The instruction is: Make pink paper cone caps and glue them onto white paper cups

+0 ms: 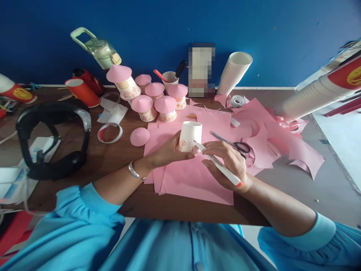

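A white paper cup is upside down in my left hand, whose fingers wrap its left side and lower rim. An orange flower is drawn low on the cup, with a short orange mark to its right. My right hand grips a white marker with an orange end. The marker's tip is at the cup's lower right side. Beneath both hands lie stacked pink sheets. Black-handled scissors rest on pink paper just beyond my right hand.
Decorated cups with pink cone tops stand behind the left hand. Farther back are a marker cup, stacked white cups and a green bottle. A black headset lies left; pink scraps spread right.
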Motion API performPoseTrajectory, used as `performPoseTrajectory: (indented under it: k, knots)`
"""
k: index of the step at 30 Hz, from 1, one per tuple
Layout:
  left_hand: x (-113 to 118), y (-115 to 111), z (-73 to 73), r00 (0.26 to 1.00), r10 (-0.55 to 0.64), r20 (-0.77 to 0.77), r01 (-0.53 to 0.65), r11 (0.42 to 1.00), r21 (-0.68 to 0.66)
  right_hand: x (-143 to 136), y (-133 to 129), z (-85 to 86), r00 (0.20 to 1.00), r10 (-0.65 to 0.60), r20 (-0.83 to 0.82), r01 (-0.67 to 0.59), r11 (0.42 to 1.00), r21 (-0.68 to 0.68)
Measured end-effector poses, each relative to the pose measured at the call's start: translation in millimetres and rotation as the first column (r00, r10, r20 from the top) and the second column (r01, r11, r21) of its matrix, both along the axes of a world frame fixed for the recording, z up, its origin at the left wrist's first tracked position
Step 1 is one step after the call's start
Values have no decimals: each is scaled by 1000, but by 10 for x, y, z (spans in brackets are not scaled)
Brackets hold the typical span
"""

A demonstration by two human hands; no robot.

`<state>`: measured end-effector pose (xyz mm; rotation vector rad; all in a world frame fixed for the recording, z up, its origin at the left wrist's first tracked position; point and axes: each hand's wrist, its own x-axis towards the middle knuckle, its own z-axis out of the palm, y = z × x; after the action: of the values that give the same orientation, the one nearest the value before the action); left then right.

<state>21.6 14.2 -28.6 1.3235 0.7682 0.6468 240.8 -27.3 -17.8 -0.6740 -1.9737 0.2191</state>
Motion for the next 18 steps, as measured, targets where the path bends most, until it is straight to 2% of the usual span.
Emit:
performPoseTrajectory:
  k: [7,18]
  knots:
    - [-2,-5,-11,999,1,-34,-1,1000,-1,17,-13,57,999,14,48,-15,999,31]
    - [-11,-14,17,998,16,-66,-14,1000,28,-19,-14,27,997,3,75,-10,996,84]
